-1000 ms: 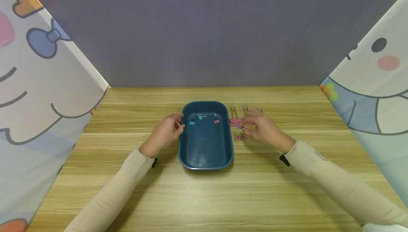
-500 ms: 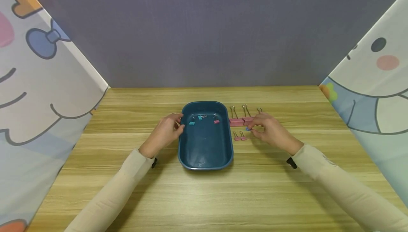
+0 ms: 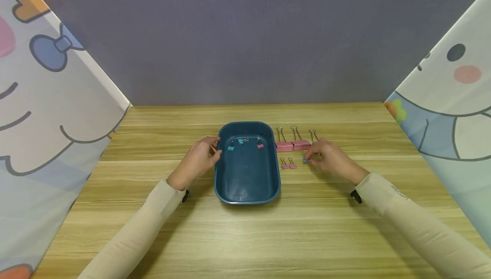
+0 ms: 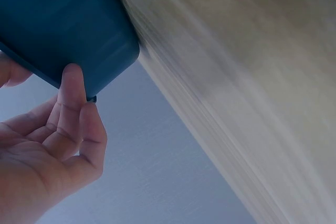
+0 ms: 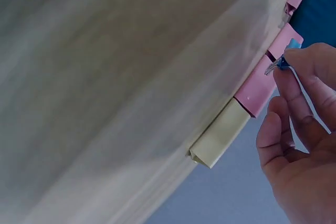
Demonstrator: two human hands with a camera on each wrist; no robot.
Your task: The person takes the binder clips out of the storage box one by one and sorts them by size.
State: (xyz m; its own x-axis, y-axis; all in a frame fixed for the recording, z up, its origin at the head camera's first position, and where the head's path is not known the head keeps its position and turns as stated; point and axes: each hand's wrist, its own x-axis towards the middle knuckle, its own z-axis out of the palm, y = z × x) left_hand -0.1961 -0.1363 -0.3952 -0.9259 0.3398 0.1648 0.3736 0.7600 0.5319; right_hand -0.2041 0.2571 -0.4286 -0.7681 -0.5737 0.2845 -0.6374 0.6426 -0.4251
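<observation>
Steadily hold the blue clip (image 3: 305,159), pinched by your right fingers (image 5: 311,59), clear of pink clips (image 3: 284,147); your left fingers (image 4: 72,85) grip the tray (image 3: 247,203).

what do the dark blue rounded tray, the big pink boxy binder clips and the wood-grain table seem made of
Dark blue rounded tray: probably semi-gloss plastic, from its soft highlights. Big pink boxy binder clips: likely smooth painted metal, with slim, shiny wire handles. Yellowish wood-grain table: satin wood or printed laminate; the streaky grain can't settle it.

Plain grey back wall (image 3: 245,36); cartoon-printed panels (image 3: 42,113) either side; pale wood-grain table (image 3: 245,240), soft sheen.
</observation>
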